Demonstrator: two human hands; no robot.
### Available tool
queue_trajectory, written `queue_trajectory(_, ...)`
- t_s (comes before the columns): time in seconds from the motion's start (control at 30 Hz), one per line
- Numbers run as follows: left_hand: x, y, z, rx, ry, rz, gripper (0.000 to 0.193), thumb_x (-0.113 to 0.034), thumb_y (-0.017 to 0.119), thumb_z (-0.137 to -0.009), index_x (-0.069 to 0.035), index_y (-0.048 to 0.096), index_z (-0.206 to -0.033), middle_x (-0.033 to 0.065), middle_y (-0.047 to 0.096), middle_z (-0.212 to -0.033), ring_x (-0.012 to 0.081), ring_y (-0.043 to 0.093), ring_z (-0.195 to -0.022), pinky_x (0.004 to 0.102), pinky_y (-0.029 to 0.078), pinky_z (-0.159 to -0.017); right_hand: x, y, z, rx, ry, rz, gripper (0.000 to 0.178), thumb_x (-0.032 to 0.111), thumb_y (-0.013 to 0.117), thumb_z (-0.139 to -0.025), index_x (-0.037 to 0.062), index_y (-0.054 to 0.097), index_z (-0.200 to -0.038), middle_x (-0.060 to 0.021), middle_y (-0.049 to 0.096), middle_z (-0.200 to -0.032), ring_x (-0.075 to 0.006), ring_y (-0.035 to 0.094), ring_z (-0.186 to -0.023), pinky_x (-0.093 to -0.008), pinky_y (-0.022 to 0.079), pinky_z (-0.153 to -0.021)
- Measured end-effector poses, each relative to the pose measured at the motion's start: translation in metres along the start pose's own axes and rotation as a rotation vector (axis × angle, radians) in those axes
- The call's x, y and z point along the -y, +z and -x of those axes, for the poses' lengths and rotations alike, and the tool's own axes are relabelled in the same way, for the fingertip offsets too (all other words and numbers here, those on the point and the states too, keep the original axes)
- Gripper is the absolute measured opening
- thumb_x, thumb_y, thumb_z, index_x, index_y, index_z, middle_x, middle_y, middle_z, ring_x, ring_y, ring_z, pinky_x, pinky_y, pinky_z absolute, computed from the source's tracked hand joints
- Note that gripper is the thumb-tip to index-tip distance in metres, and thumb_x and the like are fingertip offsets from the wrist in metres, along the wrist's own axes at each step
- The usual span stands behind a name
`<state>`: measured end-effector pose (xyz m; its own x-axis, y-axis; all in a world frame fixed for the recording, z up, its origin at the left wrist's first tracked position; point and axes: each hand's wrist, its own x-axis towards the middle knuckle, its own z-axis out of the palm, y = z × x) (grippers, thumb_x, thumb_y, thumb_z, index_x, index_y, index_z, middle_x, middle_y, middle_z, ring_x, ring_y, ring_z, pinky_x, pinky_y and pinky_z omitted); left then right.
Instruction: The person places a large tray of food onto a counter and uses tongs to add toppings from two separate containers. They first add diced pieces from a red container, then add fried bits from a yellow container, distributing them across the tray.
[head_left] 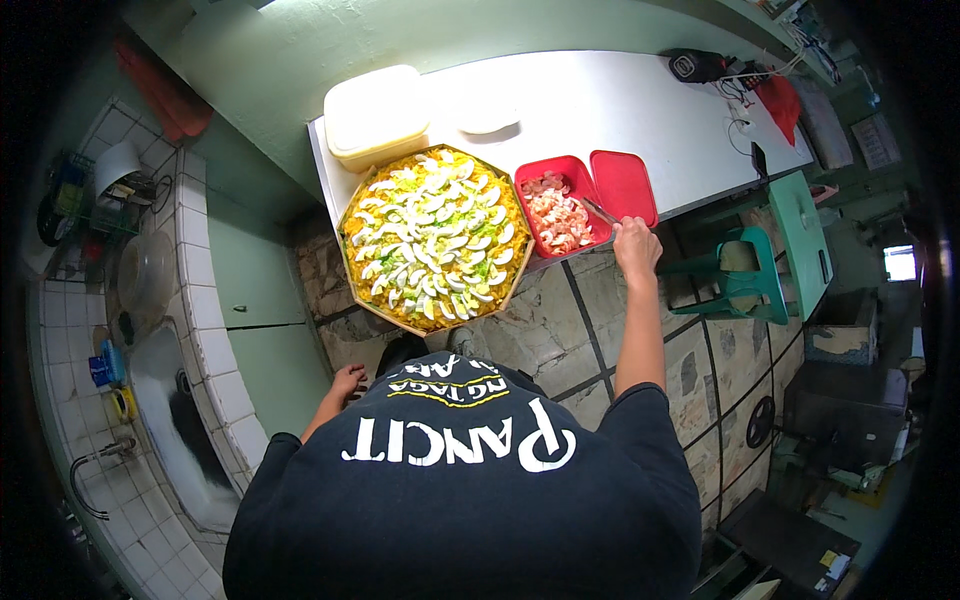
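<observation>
My right hand [636, 247] is closed around the handle of a slim metal utensil [600, 210], its tip reaching over a red plastic container [524, 190]. Inside that container are pink peeled shrimp [560, 218]. The utensil's working end is too small to tell its kind. To the left stands an octagonal tray [517, 287] of yellow noodles topped with sliced boiled egg [440, 225] and chopped greens. My left hand [349, 381] hangs low beside my body, below the tray, holding nothing, with its fingers loosely apart.
The white table [600, 90] carries a cream lidded tub [375, 115], a white dish [490, 122], a red lid [626, 188] and a black device [697, 66] with cables. A green plastic chair [765, 280] stands at right. A tiled sink [165, 385] lies at left.
</observation>
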<state>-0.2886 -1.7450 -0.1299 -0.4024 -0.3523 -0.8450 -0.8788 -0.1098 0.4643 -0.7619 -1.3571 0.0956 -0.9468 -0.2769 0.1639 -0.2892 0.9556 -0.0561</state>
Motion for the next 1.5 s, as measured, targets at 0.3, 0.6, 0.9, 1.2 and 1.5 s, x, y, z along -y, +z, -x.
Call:
queue_trajectory(0.3, 0.021, 0.005, -0.011, 0.007, 0.015, 0.037, 0.040, -0.026, 0.054, -0.093, -0.017, 0.049, -0.131, 0.0067, 0.063, -0.107, 0.0227, 0.062, -0.079, 0.0456, 0.047, -0.071, 0.001, -0.002, 0.004, -0.015, -0.017, -0.094, 0.021, 0.027, 0.055, -0.090, 0.0083, 0.064, -0.093, -0.0116, 0.064, -0.094, -0.0373, 0.064, -0.083, -0.0475, 0.050, -0.069)
queue_trajectory(0.6, 0.033, 0.008, -0.005, 0.007, 0.018, 0.029, 0.038, -0.026, 0.053, -0.093, -0.016, 0.050, -0.129, 0.0071, 0.063, -0.105, 0.0228, 0.062, -0.078, 0.0441, 0.047, -0.070, 0.064, -0.017, 0.051, -0.036, -0.236, -0.369, 0.020, 0.025, 0.057, -0.089, 0.0121, 0.064, -0.103, -0.0100, 0.064, -0.096, -0.0345, 0.064, -0.080, -0.0441, 0.051, -0.067)
queue_trajectory(0.9, 0.026, 0.009, -0.008, -0.016, 0.103, 0.027, 0.039, -0.024, 0.052, -0.093, -0.017, 0.050, -0.131, 0.0070, 0.063, -0.108, 0.0229, 0.063, -0.079, 0.0448, 0.047, -0.069, 0.071, -0.014, 0.056, 0.087, -0.228, -0.275, 0.027, 0.029, 0.055, -0.090, 0.0099, 0.063, -0.107, -0.0131, 0.064, -0.096, -0.0358, 0.064, -0.080, -0.0471, 0.050, -0.067)
queue_trajectory(1.2, 0.040, 0.006, -0.019, 0.020, 0.081, 0.106, 0.040, -0.022, 0.055, -0.092, -0.014, 0.050, -0.131, 0.0092, 0.062, -0.107, 0.0226, 0.061, -0.081, 0.0424, 0.050, -0.068, 0.012, -0.023, 0.019, -0.035, -0.078, -0.176, 0.024, 0.028, 0.053, -0.091, 0.0074, 0.065, -0.091, -0.0139, 0.064, -0.091, -0.0381, 0.063, -0.082, -0.0489, 0.049, -0.070)
queue_trajectory(1.5, -0.002, 0.012, 0.004, 0.014, -0.010, 0.007, 0.041, -0.025, 0.052, -0.093, -0.016, 0.049, -0.132, 0.0077, 0.062, -0.108, 0.0211, 0.062, -0.080, 0.0424, 0.050, -0.069, 0.008, -0.021, 0.011, 0.127, -0.041, -0.088, 0.025, 0.031, 0.055, -0.089, 0.0082, 0.066, -0.091, -0.0144, 0.066, -0.090, -0.0359, 0.063, -0.085, -0.0468, 0.048, -0.074)
